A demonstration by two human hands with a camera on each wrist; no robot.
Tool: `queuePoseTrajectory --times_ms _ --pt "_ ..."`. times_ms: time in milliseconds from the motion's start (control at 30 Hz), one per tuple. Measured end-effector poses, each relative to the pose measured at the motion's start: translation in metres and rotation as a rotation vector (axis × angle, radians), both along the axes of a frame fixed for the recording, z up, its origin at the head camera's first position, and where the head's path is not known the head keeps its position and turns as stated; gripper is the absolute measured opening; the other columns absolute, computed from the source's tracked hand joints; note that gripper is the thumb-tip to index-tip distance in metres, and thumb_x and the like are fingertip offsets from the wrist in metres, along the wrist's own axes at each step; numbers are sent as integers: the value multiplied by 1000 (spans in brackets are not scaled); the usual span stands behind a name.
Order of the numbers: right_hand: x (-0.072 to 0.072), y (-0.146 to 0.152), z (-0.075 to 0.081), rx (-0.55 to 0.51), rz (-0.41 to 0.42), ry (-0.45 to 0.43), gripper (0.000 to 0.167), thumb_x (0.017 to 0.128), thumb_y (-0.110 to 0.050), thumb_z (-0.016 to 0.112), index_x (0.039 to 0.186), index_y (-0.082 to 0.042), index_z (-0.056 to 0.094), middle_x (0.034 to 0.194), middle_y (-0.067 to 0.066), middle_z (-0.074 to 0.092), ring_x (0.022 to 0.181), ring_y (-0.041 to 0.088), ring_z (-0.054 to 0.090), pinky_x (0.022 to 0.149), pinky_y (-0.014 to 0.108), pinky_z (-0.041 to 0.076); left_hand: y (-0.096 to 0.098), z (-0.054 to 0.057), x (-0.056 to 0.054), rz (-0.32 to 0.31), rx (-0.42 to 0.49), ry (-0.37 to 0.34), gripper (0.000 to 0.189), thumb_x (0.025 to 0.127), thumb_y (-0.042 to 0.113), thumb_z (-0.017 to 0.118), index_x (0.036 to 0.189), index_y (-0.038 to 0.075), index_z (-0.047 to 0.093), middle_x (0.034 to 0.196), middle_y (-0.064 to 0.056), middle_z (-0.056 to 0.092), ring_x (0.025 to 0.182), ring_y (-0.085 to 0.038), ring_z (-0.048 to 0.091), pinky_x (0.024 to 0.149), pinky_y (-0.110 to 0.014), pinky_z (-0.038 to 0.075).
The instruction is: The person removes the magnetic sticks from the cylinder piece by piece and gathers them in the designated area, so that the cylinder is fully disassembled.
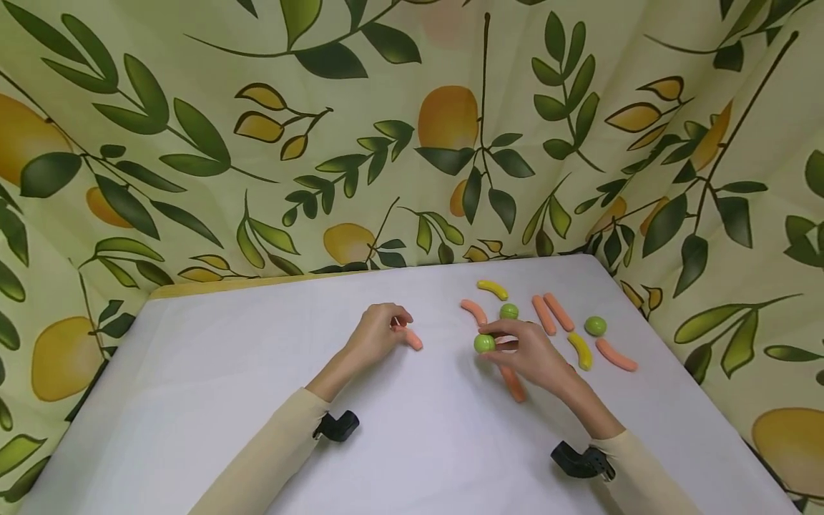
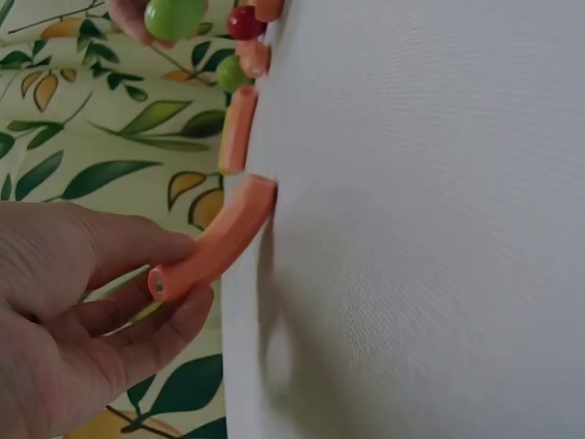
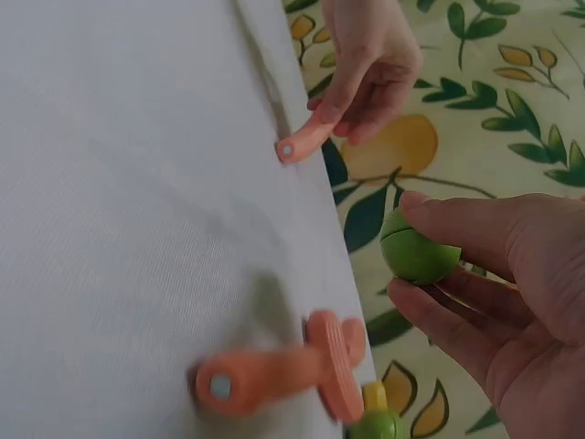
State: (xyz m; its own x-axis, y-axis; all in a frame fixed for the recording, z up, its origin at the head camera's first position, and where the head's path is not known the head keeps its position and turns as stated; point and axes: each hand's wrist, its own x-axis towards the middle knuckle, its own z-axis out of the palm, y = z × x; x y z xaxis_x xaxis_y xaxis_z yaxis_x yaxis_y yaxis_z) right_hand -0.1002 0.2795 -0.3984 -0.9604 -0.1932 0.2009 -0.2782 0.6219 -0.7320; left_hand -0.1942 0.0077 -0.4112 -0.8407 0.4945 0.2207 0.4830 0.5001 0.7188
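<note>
My left hand (image 1: 376, 335) pinches a curved orange-pink toy sausage (image 2: 218, 240) between thumb and fingers. The sausage slants, its far end at or just above the white tabletop; a small metallic dot shows in its near end. To the right, my right hand (image 1: 533, 352) holds a green toy ball (image 3: 416, 251) with a seam around it, thumb on one side and fingertips on the other. That ball is raised off the table. Partly under the right hand lies an orange-pink stick (image 1: 513, 385). A red ball (image 2: 245, 23) appears in the left wrist view.
Beyond the right hand lie two straight orange-pink sticks (image 1: 543, 315), curved sausages (image 1: 616, 355) (image 1: 474, 312), yellow bananas (image 1: 492, 289) (image 1: 581, 350) and green balls (image 1: 508, 311) (image 1: 595, 326). A leaf-patterned curtain (image 1: 360, 164) borders the white table (image 1: 212, 357) behind and at both sides.
</note>
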Motion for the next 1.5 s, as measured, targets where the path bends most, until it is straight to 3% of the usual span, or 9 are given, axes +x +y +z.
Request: queuePoseTrajectory --times_ms 200,333,433,733,1033,1367,1500 --pt "8 18 -5 42 -28 -9 37 75 -4 83 110 -2 70 104 5 68 96 24 67 76 28 58 5 -3 -10 -27 -13 -53 36 71 16 87 99 -2 74 92 -12 70 83 -23 59 75 -33 49" --pt "16 29 -7 73 -77 -22 40 73 -5 85 109 -1 71 103 7 69 93 22 67 75 30 58 13 -3 -14 -56 -76 -43 19 82 -3 74 101 -3 73 96 -13 70 85 -23 60 79 -35 50" --pt "23 38 -10 101 -97 -22 40 72 -4 86 109 -1 71 103 7 70 86 19 67 73 31 58 21 -1 -14 -82 -113 -25 21 84 -13 63 100 -5 72 98 -14 71 88 -24 62 82 -37 51" --pt "46 56 -17 140 -130 1 36 72 -2 85 106 -1 71 99 7 69 77 13 69 67 21 56 45 0 -18 -102 -216 14 13 87 -4 69 99 -3 72 97 -13 70 92 -26 63 83 -37 51" --pt "58 57 -19 189 -172 -22 38 71 -11 87 105 -6 73 98 0 69 81 10 64 71 25 56 67 -3 -21 -88 -291 40 10 84 0 72 94 0 73 93 -10 70 89 -23 63 81 -32 51" --pt "61 57 -29 212 -146 -9 39 69 -3 86 106 -5 72 97 -2 70 82 6 64 72 24 57 83 -10 -21 -76 -313 61 10 85 -4 69 93 1 73 91 -8 68 86 -20 61 77 -28 50" --pt "60 56 -29 235 -139 -22 40 69 -2 86 106 -6 72 98 -3 70 82 5 62 74 24 56 84 -13 -21 -68 -314 44 15 85 0 73 100 1 73 94 -8 68 88 -20 62 78 -28 50"
